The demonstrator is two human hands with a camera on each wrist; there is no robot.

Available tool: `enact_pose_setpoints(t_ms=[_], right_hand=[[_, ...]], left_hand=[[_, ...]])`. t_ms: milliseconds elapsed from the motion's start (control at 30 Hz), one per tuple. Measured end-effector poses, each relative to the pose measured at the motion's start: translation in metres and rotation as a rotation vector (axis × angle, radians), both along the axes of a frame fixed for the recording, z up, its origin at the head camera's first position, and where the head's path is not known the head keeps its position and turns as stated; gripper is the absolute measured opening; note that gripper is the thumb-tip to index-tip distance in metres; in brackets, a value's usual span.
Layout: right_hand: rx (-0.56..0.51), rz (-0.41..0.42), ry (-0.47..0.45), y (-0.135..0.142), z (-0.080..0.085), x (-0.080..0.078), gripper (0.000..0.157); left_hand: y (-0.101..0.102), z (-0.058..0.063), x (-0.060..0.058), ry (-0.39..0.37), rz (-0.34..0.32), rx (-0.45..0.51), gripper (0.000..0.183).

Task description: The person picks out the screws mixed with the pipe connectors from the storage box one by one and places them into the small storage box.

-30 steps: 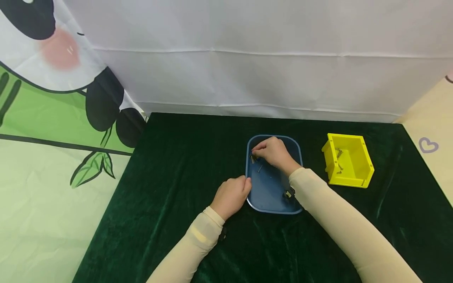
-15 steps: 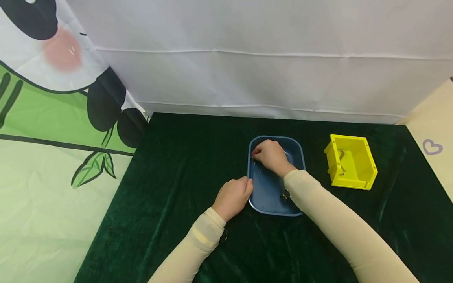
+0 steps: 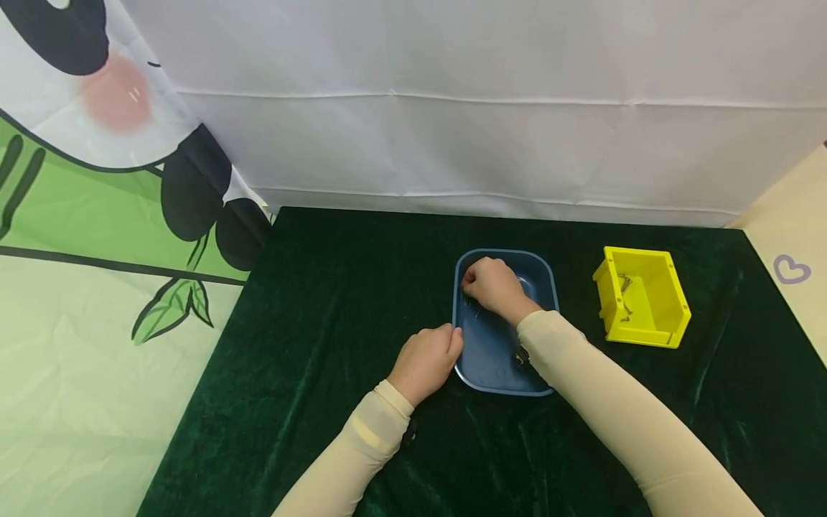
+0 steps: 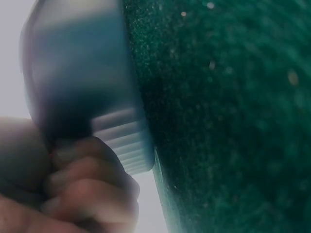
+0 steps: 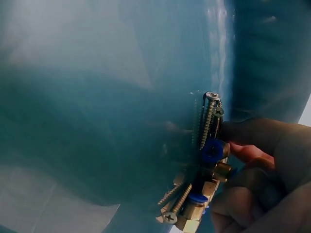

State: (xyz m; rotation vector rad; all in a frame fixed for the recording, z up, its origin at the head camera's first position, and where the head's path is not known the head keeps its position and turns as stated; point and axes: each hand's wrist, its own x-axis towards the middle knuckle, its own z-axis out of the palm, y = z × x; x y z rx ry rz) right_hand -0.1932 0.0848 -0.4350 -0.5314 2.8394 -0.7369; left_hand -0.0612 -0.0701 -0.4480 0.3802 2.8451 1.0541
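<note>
My left hand grips the left rim of the blue tray; in the left wrist view its curled fingers lie against the tray's ribbed outer wall. My right hand reaches down inside the tray near its left wall. In the right wrist view its fingertips touch a small pile of screws and brass fittings with blue collars. A screw lies at the pile's near end. The fingers overlap part of the pile, so I cannot tell whether they pinch a piece.
To the right of the tray stands a yellow bin with several screws in it. Dark green velvet cloth covers the table. A white sheet hangs behind the table's back edge.
My right hand has closed in over the small pieces at the tray's left side, covering most of them from the head view. My left hand keeps its grip on the rim.
</note>
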Motion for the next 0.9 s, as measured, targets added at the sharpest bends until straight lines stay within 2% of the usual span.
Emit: enact_pose_setpoints(t_ms=[200, 433, 800, 900], right_hand=[[0.002, 0.017, -0.029, 0.0, 0.002, 0.001, 0.013], [-0.109, 0.007, -0.042, 0.005, 0.011, 0.002, 0.014], [-0.279, -0.068, -0.164, 0.026, 0.046, 0.011, 0.022], [-0.318, -0.098, -0.167, 0.034, 0.057, 0.017, 0.023]], left_hand=[[0.0, 0.0, 0.0, -0.009, 0.003, 0.0, 0.039], [-0.001, -0.001, -0.001, -0.013, -0.001, 0.018, 0.038], [-0.002, 0.002, 0.0, -0.012, 0.0, 0.004, 0.039], [-0.002, 0.002, 0.0, -0.016, 0.0, 0.007, 0.04]])
